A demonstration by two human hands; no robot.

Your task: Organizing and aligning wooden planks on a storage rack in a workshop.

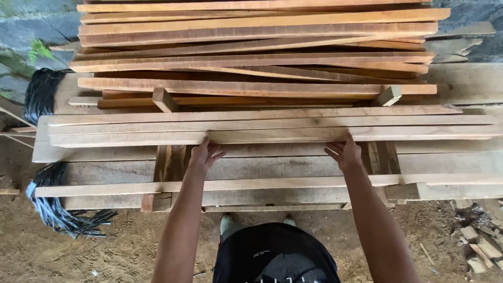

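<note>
Hands first, seen from the head camera: I am reaching forward with both arms, and my left hand (pixel 203 155) and right hand (pixel 344 152) are gripping the near edge of a long pale plank (pixel 272 136), fingers curled up over it, thumbs below, set well apart along its length. That plank is lying crosswise as the nearest board of the front layer, just beside two more pale planks (pixel 262 119) behind it. To handle it well I am judging that I should keep my hands evenly spaced about the middle so it stays level, and keep my fingertips clear of the gap against the neighbouring board. Behind, a taller stack of reddish boards (pixel 257 52) is piled unevenly, resting on short wooden spacers (pixel 164 99). Everything is sitting on a rough bench of heavy grey timbers (pixel 283 167). Below me the ground (pixel 105 251) is sandy earth strewn with sawdust, with black strapping (pixel 57 209) bundled at my left and wood offcuts (pixel 479 243) lying at my right.
</note>
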